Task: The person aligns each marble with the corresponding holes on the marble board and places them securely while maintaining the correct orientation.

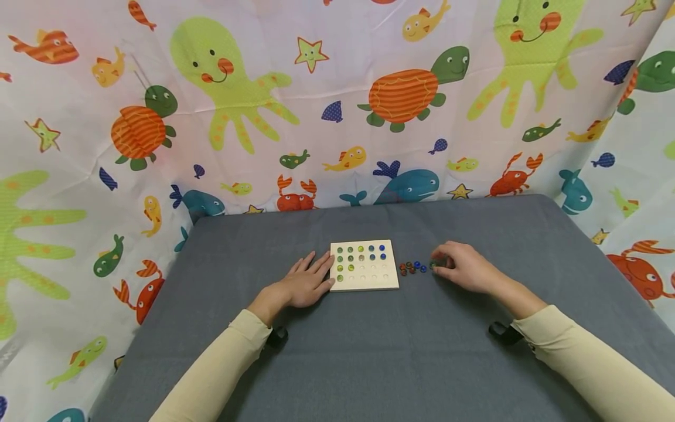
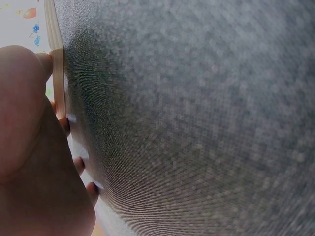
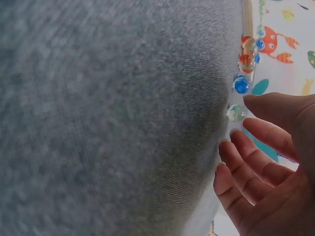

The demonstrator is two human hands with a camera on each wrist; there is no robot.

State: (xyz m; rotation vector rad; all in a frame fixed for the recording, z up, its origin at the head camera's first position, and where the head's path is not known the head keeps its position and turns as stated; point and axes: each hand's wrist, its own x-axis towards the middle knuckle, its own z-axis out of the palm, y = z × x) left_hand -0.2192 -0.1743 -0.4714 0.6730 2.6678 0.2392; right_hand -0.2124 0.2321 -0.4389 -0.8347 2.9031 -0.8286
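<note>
A pale wooden board (image 1: 372,282) with rows of round hollows lies on the grey cloth. Green, yellow and blue marbles sit in its two far rows and at the left of its near rows; bare hollows show at its near right. My left hand (image 1: 303,285) rests at the board's left edge, fingers spread, fingertips on its rim. Right of the board, my right hand (image 1: 464,268) is low over the cloth. Its thumb and forefinger stand apart at either side of a greenish marble (image 3: 236,113), which shows just beyond their tips. The other fingers are loosely bent.
Between the board and my right hand lie several reddish marbles (image 1: 403,272) and blue marbles (image 1: 423,269). The grey table (image 1: 358,357) ends at the back against a curtain (image 1: 327,70) printed with sea animals. Dark straps (image 1: 504,333) hang at both wrists.
</note>
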